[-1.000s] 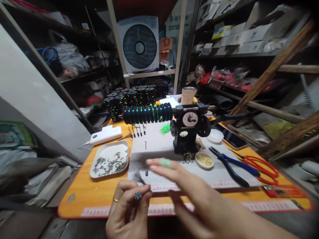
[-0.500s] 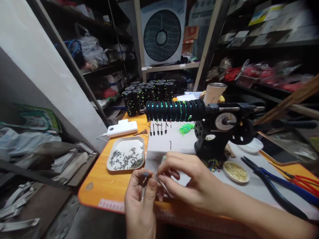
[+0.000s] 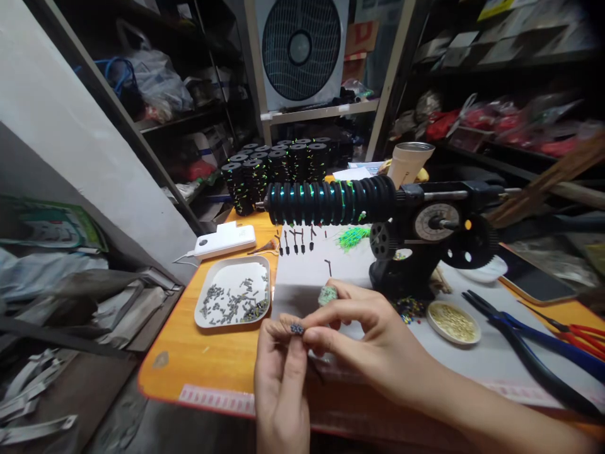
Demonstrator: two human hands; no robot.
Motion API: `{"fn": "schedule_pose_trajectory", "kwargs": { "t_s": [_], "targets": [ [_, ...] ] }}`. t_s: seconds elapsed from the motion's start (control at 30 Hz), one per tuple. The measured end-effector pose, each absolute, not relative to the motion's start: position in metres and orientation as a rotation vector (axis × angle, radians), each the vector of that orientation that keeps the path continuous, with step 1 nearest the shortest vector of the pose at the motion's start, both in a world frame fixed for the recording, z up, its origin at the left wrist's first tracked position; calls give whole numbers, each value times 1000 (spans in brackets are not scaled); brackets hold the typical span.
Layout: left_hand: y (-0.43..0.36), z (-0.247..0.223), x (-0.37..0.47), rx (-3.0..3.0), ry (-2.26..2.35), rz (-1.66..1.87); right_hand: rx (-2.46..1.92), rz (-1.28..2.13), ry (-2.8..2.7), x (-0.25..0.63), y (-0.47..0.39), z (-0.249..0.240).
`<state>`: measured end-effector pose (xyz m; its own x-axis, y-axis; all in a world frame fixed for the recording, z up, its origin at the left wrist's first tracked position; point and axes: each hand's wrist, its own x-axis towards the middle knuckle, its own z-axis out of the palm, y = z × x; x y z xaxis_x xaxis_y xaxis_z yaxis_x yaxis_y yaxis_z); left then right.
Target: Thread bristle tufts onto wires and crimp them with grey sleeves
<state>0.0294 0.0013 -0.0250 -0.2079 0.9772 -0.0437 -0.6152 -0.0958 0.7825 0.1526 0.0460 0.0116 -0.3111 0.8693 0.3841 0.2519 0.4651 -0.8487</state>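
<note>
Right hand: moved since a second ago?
Yes. The right hand came in from above the grey mat to meet the left hand at the table's near edge.

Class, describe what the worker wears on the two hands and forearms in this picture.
Both hands are bare, without gloves. The right hand has a green wrap on one fingertip, and its forearm shows no sleeve. The left hand shows no covering.

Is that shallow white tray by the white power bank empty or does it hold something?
Not empty: the shallow white tray holds many small dark grey pieces, scattered loosely.
</note>
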Motion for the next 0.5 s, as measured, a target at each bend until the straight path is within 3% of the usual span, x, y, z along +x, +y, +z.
{"fn": "schedule_pose_trajectory", "kwargs": {
  "t_s": [0.23, 0.5],
  "targets": [
    [-2, -21, 22, 941, 1153, 1417, -947, 718, -1876, 155, 42, 15],
    [-7, -26, 31, 579, 984, 1588, -873, 679, -1877, 152, 38, 13]
  ]
}}
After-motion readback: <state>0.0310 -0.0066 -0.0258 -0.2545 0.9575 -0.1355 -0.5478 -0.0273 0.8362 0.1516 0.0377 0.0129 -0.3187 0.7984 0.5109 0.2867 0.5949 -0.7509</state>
